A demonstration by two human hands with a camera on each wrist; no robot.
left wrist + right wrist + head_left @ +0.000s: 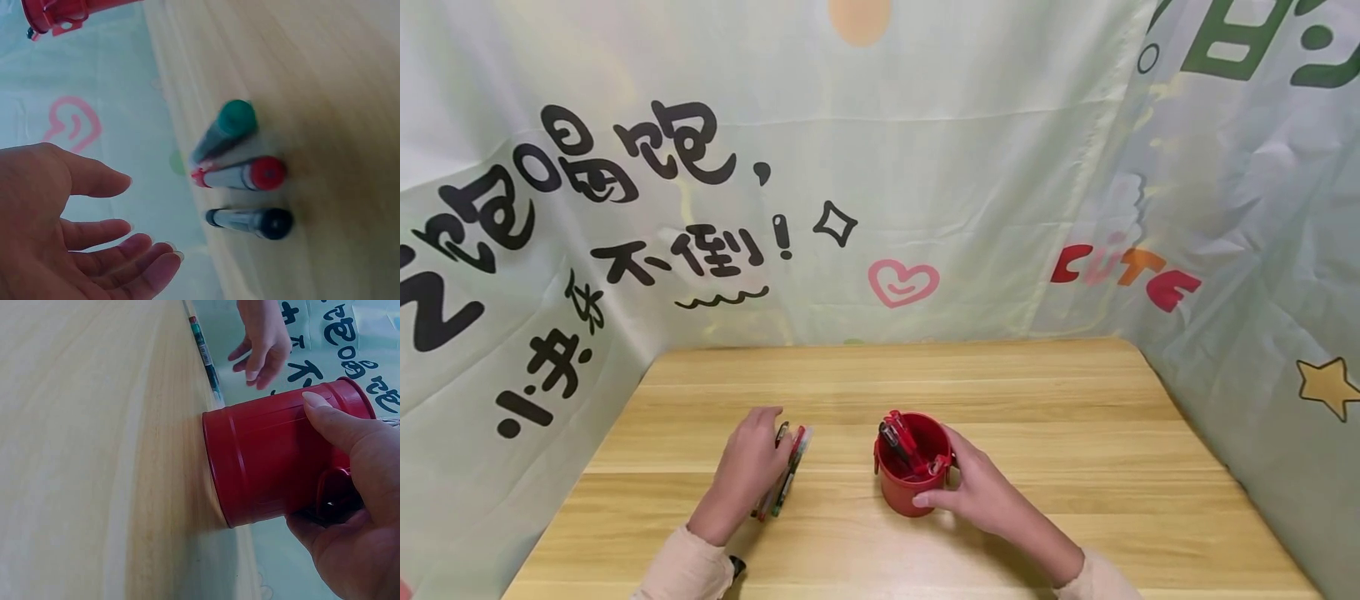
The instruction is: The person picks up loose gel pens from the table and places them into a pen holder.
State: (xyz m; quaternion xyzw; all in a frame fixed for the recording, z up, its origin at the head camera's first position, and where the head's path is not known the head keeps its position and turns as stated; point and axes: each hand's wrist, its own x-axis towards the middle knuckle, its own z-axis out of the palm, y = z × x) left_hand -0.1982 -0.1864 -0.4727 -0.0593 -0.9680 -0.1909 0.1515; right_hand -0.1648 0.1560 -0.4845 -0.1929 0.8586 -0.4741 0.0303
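The right hand (981,493) is gripping the red bucket (908,500), which is standing on the table (1000,383) with some pens (907,446) inside. The left hand (751,457) is hovering near three loose pens (232,177), its thumb standing apart from the fingers, holding nothing.

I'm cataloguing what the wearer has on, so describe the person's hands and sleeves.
The left hand and right hand are bare, no gloves or rings visible. The left sleeve and right sleeve are pale beige. A small black object, unclear what, shows beside the left sleeve.
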